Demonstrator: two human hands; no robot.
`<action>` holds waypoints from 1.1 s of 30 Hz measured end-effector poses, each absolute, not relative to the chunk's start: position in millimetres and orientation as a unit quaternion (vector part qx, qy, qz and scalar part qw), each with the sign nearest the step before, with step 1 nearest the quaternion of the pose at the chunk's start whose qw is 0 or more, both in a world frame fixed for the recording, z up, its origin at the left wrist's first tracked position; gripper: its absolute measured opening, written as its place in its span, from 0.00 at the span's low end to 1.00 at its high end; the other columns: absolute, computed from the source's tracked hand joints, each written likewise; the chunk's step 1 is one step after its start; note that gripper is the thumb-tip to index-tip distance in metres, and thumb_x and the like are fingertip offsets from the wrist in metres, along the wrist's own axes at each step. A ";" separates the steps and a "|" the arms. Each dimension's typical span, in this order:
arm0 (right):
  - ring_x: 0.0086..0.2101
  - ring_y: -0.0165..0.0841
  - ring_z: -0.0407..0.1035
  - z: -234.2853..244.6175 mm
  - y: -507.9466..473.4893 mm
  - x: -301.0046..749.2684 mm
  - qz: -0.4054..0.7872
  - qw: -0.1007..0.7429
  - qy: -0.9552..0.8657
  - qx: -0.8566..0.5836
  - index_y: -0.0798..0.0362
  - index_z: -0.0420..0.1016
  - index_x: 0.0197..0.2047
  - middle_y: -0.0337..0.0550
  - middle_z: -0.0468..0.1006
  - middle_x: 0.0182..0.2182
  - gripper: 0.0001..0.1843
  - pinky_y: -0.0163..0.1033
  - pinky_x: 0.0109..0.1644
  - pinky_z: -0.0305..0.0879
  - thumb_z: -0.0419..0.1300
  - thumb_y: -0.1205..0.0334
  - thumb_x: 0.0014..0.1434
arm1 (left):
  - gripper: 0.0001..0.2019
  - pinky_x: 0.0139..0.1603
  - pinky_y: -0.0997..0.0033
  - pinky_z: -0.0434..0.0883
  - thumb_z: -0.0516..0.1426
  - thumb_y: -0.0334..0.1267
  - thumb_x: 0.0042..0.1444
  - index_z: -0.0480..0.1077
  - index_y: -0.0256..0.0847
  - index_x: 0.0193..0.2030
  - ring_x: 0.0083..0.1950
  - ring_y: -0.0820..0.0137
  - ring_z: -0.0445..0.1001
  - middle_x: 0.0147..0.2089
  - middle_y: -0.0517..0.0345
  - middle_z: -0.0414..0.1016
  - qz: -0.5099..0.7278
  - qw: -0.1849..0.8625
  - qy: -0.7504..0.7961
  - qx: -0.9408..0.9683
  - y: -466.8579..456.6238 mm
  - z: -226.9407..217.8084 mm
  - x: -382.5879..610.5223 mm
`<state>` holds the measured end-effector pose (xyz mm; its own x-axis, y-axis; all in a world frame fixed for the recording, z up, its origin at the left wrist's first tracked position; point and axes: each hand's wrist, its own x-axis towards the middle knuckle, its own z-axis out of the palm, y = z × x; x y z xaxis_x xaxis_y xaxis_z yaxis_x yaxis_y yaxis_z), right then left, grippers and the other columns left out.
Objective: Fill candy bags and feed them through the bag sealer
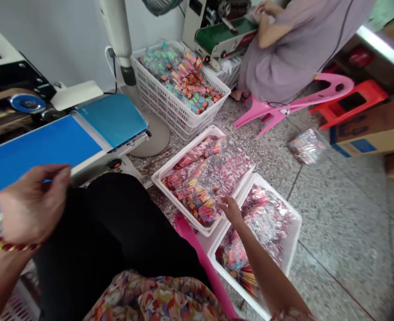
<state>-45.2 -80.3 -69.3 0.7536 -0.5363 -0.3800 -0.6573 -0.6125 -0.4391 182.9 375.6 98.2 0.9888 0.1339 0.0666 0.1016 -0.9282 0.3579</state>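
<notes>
Left hand (33,205) raised beside the near edge of the blue conveyor belt (50,149), motion-blurred; fingers curled toward the thumb, a small gap showing between them; cannot tell whether anything is pinched there. Beaded bracelet (16,245) on that wrist. Right hand (231,210) at the right-hand edge of the nearer white tray (206,231), thumb and fingers loosely bent toward the clear-wrapped packets (199,196); contact, and whether the fingertips close on a packet, cannot be told. Packets fill this tray, pink, red and yellow under shiny film. Second white tray (293,236) adjoins on the right, also holding wrapped packets; the right forearm passes over it. Beyond the trays: white lattice basket (173,104) heaped with green, pink and red packets. Behind it, a co-worker in a mauve garment (284,76) sits on a pink chair (300,103), hands at a green conveyor belt (222,33). On the speckled floor, right: clear bag (307,146), red stool (350,102), cardboard box (374,129).
</notes>
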 end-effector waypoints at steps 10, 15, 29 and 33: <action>0.54 0.46 0.62 -93.9 -58.6 -72.1 0.160 0.021 0.268 -0.950 0.55 0.58 0.63 0.55 0.69 0.53 0.34 0.50 0.57 0.54 0.61 0.50 0.59 | 0.19 0.35 0.73 0.68 0.49 0.48 0.63 0.74 0.38 0.48 0.32 0.70 0.76 0.40 0.54 0.80 0.067 0.265 -0.210 0.939 333.5 93.5 163.5; 0.58 0.47 0.57 -91.5 -57.1 -71.3 0.119 0.019 0.230 -0.966 0.55 0.59 0.62 0.58 0.62 0.61 0.35 0.49 0.60 0.51 0.63 0.51 0.56 | 0.18 0.35 0.73 0.68 0.50 0.46 0.64 0.75 0.36 0.47 0.31 0.70 0.76 0.39 0.53 0.80 0.079 0.264 -0.220 0.936 333.1 95.8 162.1; 0.53 0.50 0.60 -76.5 -47.6 -59.9 0.181 -0.013 0.134 -0.974 0.52 0.73 0.46 0.55 0.71 0.50 0.17 0.62 0.62 0.40 0.63 0.53 0.56 | 0.15 0.36 0.74 0.69 0.51 0.43 0.64 0.75 0.37 0.46 0.35 0.70 0.77 0.42 0.55 0.80 0.063 0.270 -0.225 0.934 325.5 94.1 158.1; 0.52 0.47 0.62 -67.3 -30.0 -64.3 0.172 0.012 0.093 -0.981 0.53 0.70 0.46 0.53 0.74 0.46 0.13 0.57 0.61 0.43 0.59 0.58 0.58 | 0.15 0.37 0.74 0.69 0.51 0.42 0.64 0.75 0.37 0.46 0.36 0.70 0.77 0.42 0.55 0.80 0.064 0.273 -0.228 0.932 323.6 95.3 156.0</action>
